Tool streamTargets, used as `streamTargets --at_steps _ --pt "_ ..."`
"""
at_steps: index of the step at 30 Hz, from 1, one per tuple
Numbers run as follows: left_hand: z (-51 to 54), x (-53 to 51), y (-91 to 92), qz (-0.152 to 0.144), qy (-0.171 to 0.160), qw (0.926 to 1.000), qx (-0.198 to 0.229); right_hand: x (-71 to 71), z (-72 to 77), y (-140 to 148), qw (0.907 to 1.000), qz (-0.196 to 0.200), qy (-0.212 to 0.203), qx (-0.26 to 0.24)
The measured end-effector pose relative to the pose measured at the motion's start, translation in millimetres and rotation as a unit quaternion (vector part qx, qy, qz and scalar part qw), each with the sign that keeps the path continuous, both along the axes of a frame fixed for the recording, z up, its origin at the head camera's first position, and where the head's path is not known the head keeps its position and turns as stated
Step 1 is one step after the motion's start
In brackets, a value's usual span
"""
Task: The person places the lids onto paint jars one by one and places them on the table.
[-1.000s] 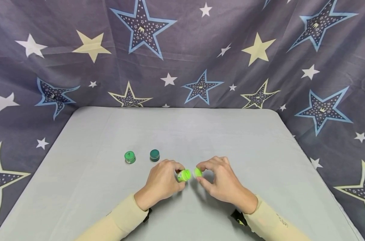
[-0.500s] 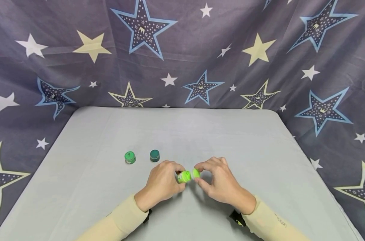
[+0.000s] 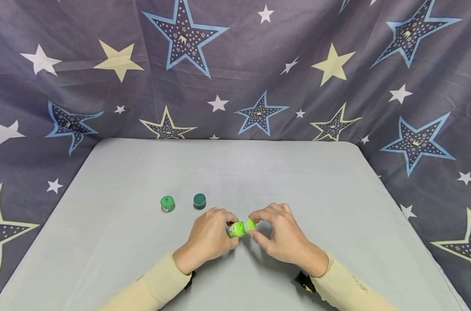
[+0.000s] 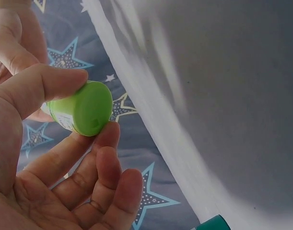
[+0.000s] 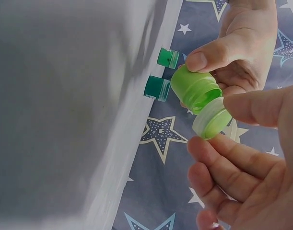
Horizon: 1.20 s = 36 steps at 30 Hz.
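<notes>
Above the table, my left hand (image 3: 211, 233) grips a small lime-green paint jar (image 5: 192, 86), tilted on its side with its mouth toward the right. Between thumb and fingertips, my right hand (image 3: 286, 235) pinches the jar's clear-rimmed lid (image 5: 214, 120). In the right wrist view the lid's edge is right at the jar's threaded mouth, at an angle, and lime-green paint shows on its inner face. The left wrist view shows the jar's base (image 4: 96, 109) between thumb and fingers; the lid is hidden there.
Two shut jars stand on the grey-white table (image 3: 282, 168) beyond my left hand: a bright green jar (image 3: 167, 203) and a dark teal jar (image 3: 199, 201). A star-patterned curtain (image 3: 235, 65) hangs behind and beside the table.
My right hand has moved left with the lid, from a small gap away up to the jar's mouth. The left hand and the two standing jars have stayed in place.
</notes>
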<state>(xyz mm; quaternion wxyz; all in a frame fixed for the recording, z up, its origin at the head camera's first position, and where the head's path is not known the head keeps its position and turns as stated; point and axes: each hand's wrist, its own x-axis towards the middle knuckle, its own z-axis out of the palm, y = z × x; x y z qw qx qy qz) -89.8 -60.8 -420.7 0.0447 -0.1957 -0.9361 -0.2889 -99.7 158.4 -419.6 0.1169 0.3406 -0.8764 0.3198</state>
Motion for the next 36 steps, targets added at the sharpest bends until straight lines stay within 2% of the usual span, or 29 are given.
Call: streamTargets --at_steps 36 --pt "-2.4 2.3 1.3 -0.007 -0.005 0.9999 0.009 2.5 -6.6 -6.6 0.9996 0.028 -0.004 -0.002"
